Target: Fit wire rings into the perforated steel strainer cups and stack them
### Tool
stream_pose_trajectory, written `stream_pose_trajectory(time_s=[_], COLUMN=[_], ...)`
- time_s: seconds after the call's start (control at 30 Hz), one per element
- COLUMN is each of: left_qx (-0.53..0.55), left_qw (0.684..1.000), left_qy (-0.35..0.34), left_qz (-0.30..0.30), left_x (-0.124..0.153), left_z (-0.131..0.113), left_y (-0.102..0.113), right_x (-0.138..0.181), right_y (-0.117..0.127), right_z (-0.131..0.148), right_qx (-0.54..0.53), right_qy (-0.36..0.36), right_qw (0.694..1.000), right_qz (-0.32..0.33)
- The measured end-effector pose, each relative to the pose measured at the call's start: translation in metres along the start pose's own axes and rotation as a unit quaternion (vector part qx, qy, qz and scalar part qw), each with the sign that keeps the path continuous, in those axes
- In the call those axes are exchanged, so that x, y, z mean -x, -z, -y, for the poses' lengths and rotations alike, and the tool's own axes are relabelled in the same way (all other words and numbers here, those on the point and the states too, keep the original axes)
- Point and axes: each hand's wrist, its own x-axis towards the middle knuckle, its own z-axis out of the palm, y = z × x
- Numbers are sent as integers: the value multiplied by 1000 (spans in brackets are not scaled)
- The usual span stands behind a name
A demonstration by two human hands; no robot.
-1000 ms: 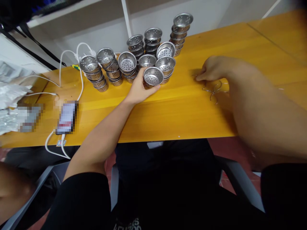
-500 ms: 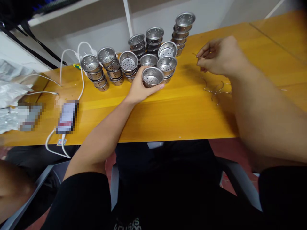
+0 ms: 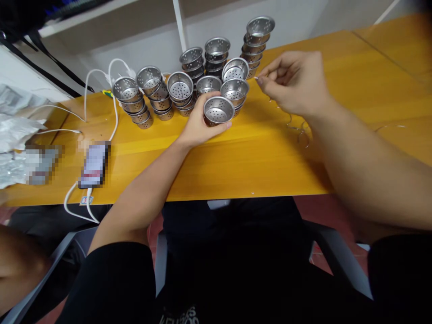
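My left hand (image 3: 199, 121) is wrapped round a perforated metal cup (image 3: 218, 111), held with its mouth tilted up toward me. To its right, my right hand (image 3: 293, 81) pinches a thin, light-coloured piece of wire (image 3: 255, 78) between thumb and forefinger; only its tip shows. Below that hand, several thin curved wires (image 3: 300, 130) lie on the table, partly hidden by my right forearm. Just behind the held cup stand more perforated cups (image 3: 235, 92) in stacks.
Further stacks of perforated cups (image 3: 127, 90) line the back of the wooden table (image 3: 229, 166), the tallest stack (image 3: 259, 28) at back right. On the left lie a phone (image 3: 95, 164) with white cables and some clear plastic bags (image 3: 13, 121). Another person's arm (image 3: 20, 265) shows at lower left.
My right hand has moved left toward the held cup with the wire in its pinch. My left hand has shifted the cup slightly to the right.
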Motion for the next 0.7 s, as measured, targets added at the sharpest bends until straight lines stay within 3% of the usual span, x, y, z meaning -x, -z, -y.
stream_pose_trajectory(time_s=[0.27,0.5,0.7], left_qx=[8,19,8], left_qw=[999,998,998], left_qy=[45,58,54], left_qz=[-8,7,7], left_x=[-2,-2,-2], left_z=[-11,-17,-23], left_y=[1,-4,-6], right_x=[15,16,15], right_y=[-37,-55,-62], right_z=[-12,-22,-25], right_qx=[-22,-22,-22], right_qy=[63,105,97], right_qw=[995,993,994], right_qz=[76,57,46])
